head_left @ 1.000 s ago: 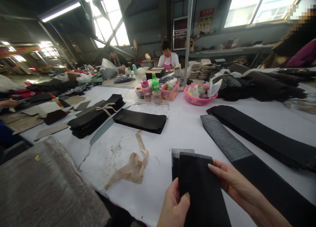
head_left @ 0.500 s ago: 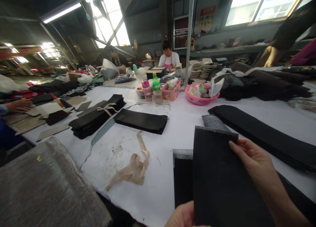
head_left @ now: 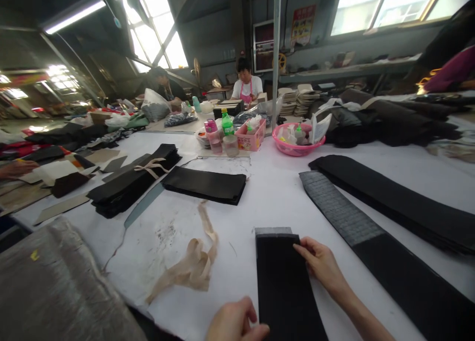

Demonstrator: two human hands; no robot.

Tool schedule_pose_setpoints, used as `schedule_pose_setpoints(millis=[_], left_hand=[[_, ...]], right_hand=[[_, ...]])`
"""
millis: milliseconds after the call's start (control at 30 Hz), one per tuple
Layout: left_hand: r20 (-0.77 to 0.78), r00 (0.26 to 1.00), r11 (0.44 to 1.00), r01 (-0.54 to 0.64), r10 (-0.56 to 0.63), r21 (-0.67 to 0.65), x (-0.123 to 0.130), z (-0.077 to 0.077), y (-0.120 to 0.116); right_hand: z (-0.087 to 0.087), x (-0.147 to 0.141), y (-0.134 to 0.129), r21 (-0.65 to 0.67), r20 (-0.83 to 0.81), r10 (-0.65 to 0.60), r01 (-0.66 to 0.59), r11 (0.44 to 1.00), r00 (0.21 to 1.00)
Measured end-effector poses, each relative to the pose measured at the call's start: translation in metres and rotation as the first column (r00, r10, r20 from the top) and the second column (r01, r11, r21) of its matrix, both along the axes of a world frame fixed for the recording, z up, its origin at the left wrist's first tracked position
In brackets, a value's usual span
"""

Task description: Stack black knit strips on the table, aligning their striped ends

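A flat black strip [head_left: 284,286] lies on the white table in front of me, over another piece with a grey end band [head_left: 273,230] that shows past its far edge. At its far right corner, my right hand [head_left: 322,264] pinches the strip between thumb and fingers. By the near left edge, my left hand [head_left: 237,321] is curled, its thumb over the strip's edge; its lower part is cut off by the frame. To the right rests a long black piece with a grey quilted-looking end [head_left: 347,210]. Beyond it is a stack of long black pieces [head_left: 393,197].
A stack of black rectangles [head_left: 204,183], a tied black bundle [head_left: 135,180] and a loose beige cloth band [head_left: 193,267] lie to the left. Farther back are a pink basin [head_left: 297,147], a pink basket [head_left: 251,138], a green bottle [head_left: 227,123] and a metal pole [head_left: 276,59]. Other people sit behind.
The black strip has gone from raised in both hands to lying on the piece below, moving down and left in view. More of the quilted-ended piece now shows.
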State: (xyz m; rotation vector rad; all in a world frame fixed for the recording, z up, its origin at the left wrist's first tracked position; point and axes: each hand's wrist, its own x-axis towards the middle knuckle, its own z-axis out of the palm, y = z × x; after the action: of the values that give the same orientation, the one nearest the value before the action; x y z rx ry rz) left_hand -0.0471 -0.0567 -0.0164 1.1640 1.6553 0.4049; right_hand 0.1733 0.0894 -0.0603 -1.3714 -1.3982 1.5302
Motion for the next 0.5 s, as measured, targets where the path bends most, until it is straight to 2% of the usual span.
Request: schedule_pose_setpoints(millis=[33,100,267,500], left_hand=[[-0.064,0.998,0.999,-0.001,0.005,0.049,-0.003,-0.003,0.009],[-0.097,0.994,0.986,-0.039,0.056,0.162,-0.005,-0.008,0.030],[-0.003,0.984,0.928,-0.165,0.176,0.334,0.001,-0.017,0.076],[0.091,0.965,0.921,-0.261,0.245,0.289,0.007,-0.024,0.100]], right_hand=[[0.000,-0.001,0.000,-0.025,-0.010,0.005,-0.005,1.000,1.000],[0.000,-0.002,0.000,-0.057,-0.020,0.015,-0.016,0.998,1.000],[-0.010,-0.001,0.000,-0.044,-0.005,0.014,-0.014,0.999,1.000],[-0.012,0.000,0.004,-0.032,0.080,0.054,-0.051,0.998,0.995]])
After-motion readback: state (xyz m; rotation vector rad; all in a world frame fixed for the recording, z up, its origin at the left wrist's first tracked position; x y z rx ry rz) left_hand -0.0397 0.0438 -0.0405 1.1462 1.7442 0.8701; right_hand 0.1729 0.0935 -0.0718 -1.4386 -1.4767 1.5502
